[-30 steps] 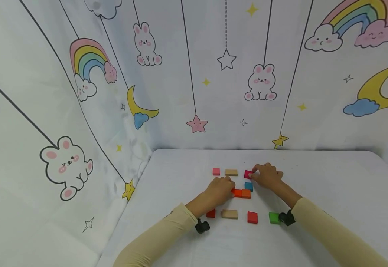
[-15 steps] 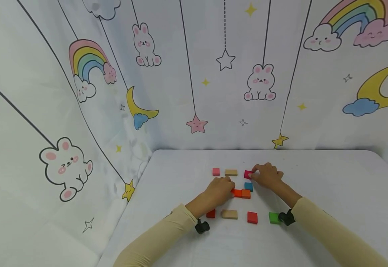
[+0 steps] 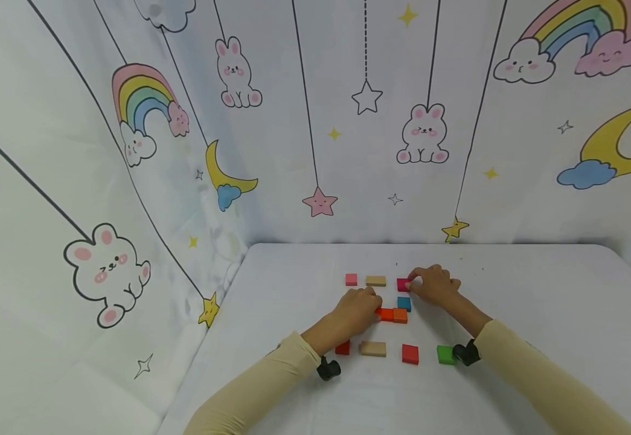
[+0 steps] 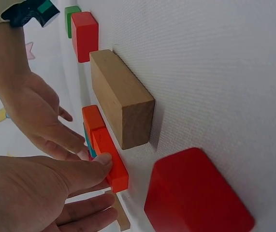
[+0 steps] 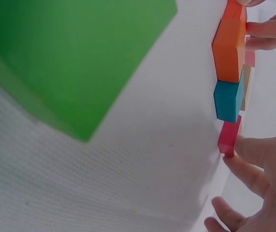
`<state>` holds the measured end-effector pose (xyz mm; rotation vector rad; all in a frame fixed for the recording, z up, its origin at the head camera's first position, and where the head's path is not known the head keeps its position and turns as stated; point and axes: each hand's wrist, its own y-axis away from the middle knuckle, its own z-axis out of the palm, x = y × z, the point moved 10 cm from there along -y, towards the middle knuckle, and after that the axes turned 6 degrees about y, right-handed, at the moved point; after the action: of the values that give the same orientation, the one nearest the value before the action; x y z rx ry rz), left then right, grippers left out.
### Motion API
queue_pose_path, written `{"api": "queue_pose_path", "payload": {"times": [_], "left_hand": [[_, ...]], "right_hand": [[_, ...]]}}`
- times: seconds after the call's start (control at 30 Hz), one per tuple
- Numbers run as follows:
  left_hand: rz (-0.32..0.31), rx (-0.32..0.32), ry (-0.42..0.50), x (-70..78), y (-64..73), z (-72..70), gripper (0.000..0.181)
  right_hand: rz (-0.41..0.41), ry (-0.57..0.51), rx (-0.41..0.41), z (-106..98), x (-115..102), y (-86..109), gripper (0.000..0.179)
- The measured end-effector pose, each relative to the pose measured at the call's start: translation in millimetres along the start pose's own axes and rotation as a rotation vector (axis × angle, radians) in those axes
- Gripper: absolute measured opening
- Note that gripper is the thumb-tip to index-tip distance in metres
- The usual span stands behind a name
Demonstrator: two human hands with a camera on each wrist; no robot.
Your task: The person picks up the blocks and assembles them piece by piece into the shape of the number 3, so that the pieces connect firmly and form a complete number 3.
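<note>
My left hand (image 3: 350, 313) pinches the left end of an orange-red block (image 3: 385, 314), thumb on its near side in the left wrist view. An orange block (image 3: 400, 315) touches its right end. Just beyond sits a blue block (image 3: 404, 304), which touches the orange block in the right wrist view. My right hand (image 3: 433, 285) pinches a crimson block (image 5: 230, 136) between thumb and index finger, a little beyond the blue one. The other right fingers are spread off the table. A wooden block (image 4: 122, 99) lies nearer than the orange pair.
Farther back lie a pink block (image 3: 351, 279) and a second wooden block (image 3: 376, 281). In the near row are a dark red block (image 3: 343, 348) below my left wrist, a red block (image 3: 410, 354) and a green block (image 3: 445, 354) by my right wrist. A patterned curtain (image 3: 282, 151) borders the white table (image 3: 538, 290).
</note>
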<state>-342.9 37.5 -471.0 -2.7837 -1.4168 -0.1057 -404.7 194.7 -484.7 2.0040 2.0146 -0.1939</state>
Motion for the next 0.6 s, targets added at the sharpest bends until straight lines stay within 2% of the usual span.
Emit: {"api": "queue_pose_path", "payload": {"times": [0.3,0.6], "left_hand": [[-0.001,-0.006,-0.006,1.0,0.9,-0.5,0.029],[-0.002,-0.013,-0.020,2.2,0.5,-1.0,0.029]], "right_hand": [[-0.052,0.028,-0.010,3.5,-1.2,-4.1,0.031],[-0.104,0.072,0.003,-0.8,-7.6,0.3,0.028]]}}
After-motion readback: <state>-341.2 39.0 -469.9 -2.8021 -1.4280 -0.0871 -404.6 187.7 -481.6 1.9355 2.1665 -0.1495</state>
